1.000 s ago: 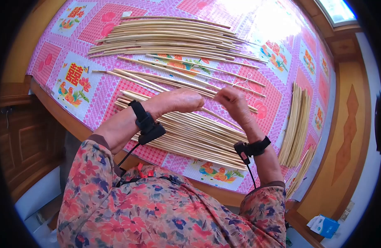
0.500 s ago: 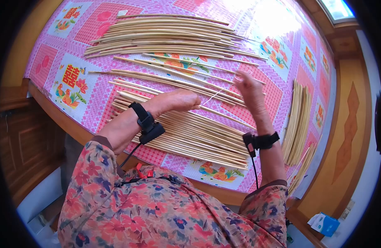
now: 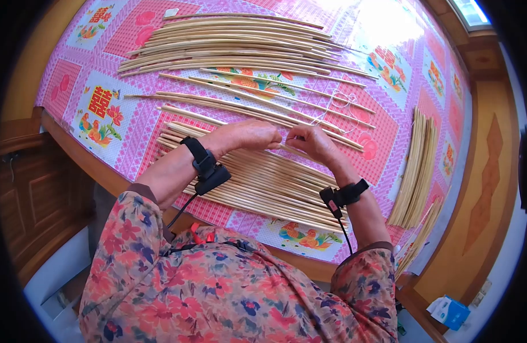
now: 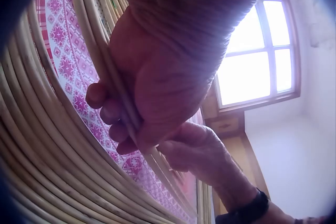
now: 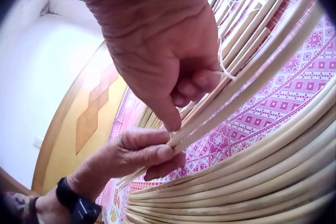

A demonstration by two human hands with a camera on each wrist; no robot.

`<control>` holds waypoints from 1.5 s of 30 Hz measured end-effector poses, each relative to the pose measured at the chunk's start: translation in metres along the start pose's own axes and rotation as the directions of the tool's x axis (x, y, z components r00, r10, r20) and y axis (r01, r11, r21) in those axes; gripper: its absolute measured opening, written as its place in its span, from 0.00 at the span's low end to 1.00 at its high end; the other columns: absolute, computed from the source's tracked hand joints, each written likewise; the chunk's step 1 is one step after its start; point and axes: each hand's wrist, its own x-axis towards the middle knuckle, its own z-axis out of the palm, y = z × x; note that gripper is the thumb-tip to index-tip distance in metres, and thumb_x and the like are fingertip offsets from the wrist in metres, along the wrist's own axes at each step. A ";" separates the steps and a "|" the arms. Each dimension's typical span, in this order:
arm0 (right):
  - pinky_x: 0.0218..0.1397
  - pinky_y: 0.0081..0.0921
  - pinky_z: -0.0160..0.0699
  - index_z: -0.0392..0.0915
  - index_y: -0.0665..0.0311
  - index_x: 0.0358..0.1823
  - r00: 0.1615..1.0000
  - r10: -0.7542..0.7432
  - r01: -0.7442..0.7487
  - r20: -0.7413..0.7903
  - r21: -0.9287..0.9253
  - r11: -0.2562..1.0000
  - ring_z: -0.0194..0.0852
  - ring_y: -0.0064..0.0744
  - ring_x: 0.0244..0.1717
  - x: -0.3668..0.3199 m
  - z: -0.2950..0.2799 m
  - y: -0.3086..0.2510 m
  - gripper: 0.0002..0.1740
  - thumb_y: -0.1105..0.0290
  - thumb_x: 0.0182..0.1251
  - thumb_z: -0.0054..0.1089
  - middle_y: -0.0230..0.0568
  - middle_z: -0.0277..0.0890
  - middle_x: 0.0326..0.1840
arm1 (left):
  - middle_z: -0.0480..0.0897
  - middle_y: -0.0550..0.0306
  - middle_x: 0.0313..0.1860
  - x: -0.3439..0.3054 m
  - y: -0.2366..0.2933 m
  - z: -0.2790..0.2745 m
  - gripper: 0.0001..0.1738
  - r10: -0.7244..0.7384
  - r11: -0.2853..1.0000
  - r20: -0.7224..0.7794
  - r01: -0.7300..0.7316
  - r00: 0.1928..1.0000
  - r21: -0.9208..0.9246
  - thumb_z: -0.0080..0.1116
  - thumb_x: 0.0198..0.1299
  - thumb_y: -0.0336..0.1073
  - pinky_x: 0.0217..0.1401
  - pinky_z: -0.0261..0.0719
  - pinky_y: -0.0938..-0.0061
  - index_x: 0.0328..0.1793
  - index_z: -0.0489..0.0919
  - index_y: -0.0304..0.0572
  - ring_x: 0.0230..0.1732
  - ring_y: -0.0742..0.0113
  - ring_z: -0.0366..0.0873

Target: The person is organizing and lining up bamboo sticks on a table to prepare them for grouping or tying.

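My left hand (image 3: 257, 135) holds a pair of pale, slender wooden sticks (image 4: 119, 85), its fingers curled beneath them and its thumb along them. Close to the right, almost meeting it, my right hand (image 3: 313, 142) grips a thin white string (image 5: 227, 71) in its curled fingers. Its thumb and fingertip come right at the held sticks, beside the left thumb in the right wrist view. The rest of the string (image 3: 339, 103) trails in loose loops over the sticks beyond. Below both hands a row of similar sticks (image 3: 263, 197) lies side by side.
A large pile of sticks (image 3: 235, 48) lies at the far side of the table, with several loose ones (image 3: 235, 100) nearer. Bundles of short sticks (image 3: 415, 171) lie at the right edge. The patterned pink tablecloth (image 3: 63, 83) covers the table.
My right hand first swung away to the upper right, drawing the string taut from the left hand, then came back close to it. The left hand stays on the sticks.
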 end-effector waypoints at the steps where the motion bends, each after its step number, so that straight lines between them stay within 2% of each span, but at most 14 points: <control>1: 0.32 0.28 0.71 0.76 0.64 0.31 0.999 0.021 -0.020 -0.046 0.006 1.000 0.74 0.36 0.27 0.000 0.002 0.000 0.07 0.69 0.53 0.60 0.44 0.75 0.26 | 0.77 0.44 0.28 -0.001 0.002 0.000 0.14 -0.005 1.000 -0.023 0.005 1.000 -0.016 0.48 0.58 0.44 0.35 0.70 0.55 0.34 0.74 0.40 0.33 0.44 0.75; 2: 0.32 0.28 0.71 0.76 0.64 0.31 0.999 0.024 -0.023 -0.044 0.010 1.000 0.74 0.36 0.27 -0.001 0.005 0.000 0.07 0.69 0.53 0.60 0.44 0.75 0.26 | 0.77 0.44 0.27 -0.001 0.004 0.000 0.14 -0.010 0.999 -0.045 0.009 0.999 -0.034 0.48 0.58 0.44 0.34 0.70 0.55 0.33 0.74 0.40 0.33 0.44 0.74; 4: 0.31 0.29 0.70 0.75 0.65 0.30 0.949 -0.101 0.060 -0.298 -0.142 0.988 0.72 0.39 0.27 -0.003 0.013 -0.003 0.07 0.69 0.53 0.60 0.44 0.73 0.26 | 0.77 0.44 0.27 -0.001 0.001 0.002 0.14 -0.004 1.000 -0.034 0.003 0.999 -0.022 0.47 0.58 0.44 0.34 0.70 0.55 0.33 0.74 0.40 0.32 0.44 0.74; 6: 0.29 0.30 0.69 0.73 0.65 0.29 0.933 -0.043 0.015 -0.358 -0.081 0.997 0.71 0.41 0.26 -0.006 0.019 -0.006 0.08 0.69 0.53 0.60 0.44 0.71 0.26 | 0.77 0.44 0.26 0.000 0.002 0.002 0.14 0.004 1.000 -0.024 -0.004 1.000 -0.006 0.47 0.58 0.44 0.34 0.70 0.55 0.33 0.74 0.40 0.32 0.44 0.74; 9: 0.27 0.28 0.68 0.72 0.66 0.30 0.821 -0.023 0.018 -0.570 -0.013 1.000 0.70 0.36 0.24 -0.007 0.029 0.000 0.07 0.71 0.54 0.60 0.43 0.70 0.24 | 0.77 0.44 0.26 0.001 0.002 0.002 0.15 -0.010 0.999 -0.027 0.011 1.000 0.041 0.46 0.59 0.44 0.33 0.70 0.55 0.32 0.74 0.40 0.32 0.44 0.75; 13: 0.27 0.27 0.69 0.72 0.65 0.30 0.822 0.053 -0.049 -0.567 0.023 0.999 0.69 0.34 0.22 -0.005 0.038 0.002 0.07 0.71 0.54 0.60 0.42 0.69 0.23 | 0.77 0.44 0.26 0.002 0.001 0.005 0.15 -0.009 0.999 -0.047 0.011 0.999 0.041 0.49 0.56 0.44 0.34 0.71 0.56 0.31 0.75 0.39 0.32 0.45 0.75; 18: 0.26 0.27 0.68 0.73 0.64 0.29 0.706 0.100 -0.060 -0.701 0.081 0.995 0.69 0.33 0.22 -0.003 0.052 0.004 0.06 0.71 0.54 0.60 0.40 0.70 0.24 | 0.77 0.45 0.28 0.004 0.000 0.011 0.13 -0.029 0.996 -0.063 0.034 0.998 0.083 0.51 0.53 0.42 0.37 0.72 0.57 0.30 0.76 0.38 0.34 0.47 0.76; 21: 0.26 0.27 0.69 0.73 0.63 0.30 0.674 0.050 -0.075 -0.737 -0.001 0.997 0.69 0.33 0.22 0.000 0.056 0.004 0.05 0.71 0.55 0.59 0.40 0.70 0.24 | 0.77 0.46 0.32 -0.002 0.007 0.013 0.13 0.089 0.970 -0.230 -0.032 0.969 0.241 0.53 0.52 0.40 0.41 0.72 0.59 0.29 0.77 0.37 0.38 0.48 0.75; 24: 0.26 0.26 0.69 0.73 0.62 0.31 0.643 0.041 -0.061 -0.765 0.001 0.998 0.70 0.32 0.22 0.000 0.059 0.009 0.05 0.71 0.55 0.59 0.39 0.70 0.24 | 0.77 0.47 0.35 -0.002 0.013 0.012 0.11 -0.062 0.958 -0.162 0.105 0.985 0.268 0.51 0.51 0.37 0.43 0.72 0.59 0.32 0.78 0.36 0.42 0.50 0.76; 26: 0.26 0.26 0.69 0.73 0.62 0.31 0.634 0.051 -0.042 -0.772 0.031 0.999 0.70 0.32 0.22 0.000 0.063 0.015 0.05 0.71 0.55 0.59 0.39 0.69 0.24 | 0.76 0.47 0.42 -0.005 0.012 0.022 0.12 -0.015 0.951 -0.396 0.135 0.918 0.277 0.50 0.50 0.34 0.46 0.70 0.59 0.38 0.75 0.35 0.48 0.52 0.73; 27: 0.26 0.26 0.69 0.73 0.62 0.31 0.629 0.061 -0.023 -0.775 0.061 0.998 0.70 0.32 0.21 0.001 0.064 0.015 0.05 0.72 0.55 0.59 0.39 0.69 0.23 | 0.76 0.47 0.42 -0.008 0.012 0.029 0.12 -0.015 0.951 -0.395 0.136 0.919 0.279 0.50 0.50 0.34 0.46 0.70 0.59 0.38 0.75 0.35 0.48 0.52 0.73; 29: 0.25 0.26 0.69 0.73 0.63 0.31 0.628 0.057 -0.013 -0.777 0.062 0.998 0.70 0.31 0.21 0.001 0.065 0.017 0.05 0.72 0.55 0.59 0.39 0.69 0.23 | 0.73 0.48 0.45 -0.012 0.013 0.043 0.16 0.186 0.925 -0.540 0.040 0.821 0.379 0.48 0.51 0.31 0.51 0.68 0.60 0.48 0.70 0.37 0.49 0.53 0.71; 32: 0.25 0.25 0.69 0.73 0.63 0.31 0.623 0.050 0.003 -0.781 0.066 0.998 0.70 0.31 0.21 0.000 0.065 0.016 0.05 0.71 0.56 0.59 0.40 0.70 0.24 | 0.70 0.47 0.50 -0.014 0.019 0.058 0.20 0.167 0.948 -0.663 0.067 0.730 0.312 0.46 0.51 0.30 0.57 0.64 0.61 0.52 0.69 0.36 0.53 0.53 0.68; 45: 0.28 0.33 0.68 0.71 0.63 0.29 0.629 -0.052 0.007 -0.775 -0.061 0.998 0.70 0.43 0.27 0.011 0.066 0.009 0.05 0.72 0.55 0.58 0.43 0.69 0.26 | 0.65 0.45 0.56 -0.023 0.024 0.091 0.25 0.120 0.942 -0.643 0.117 0.756 0.315 0.42 0.52 0.29 0.67 0.52 0.56 0.59 0.64 0.30 0.62 0.56 0.61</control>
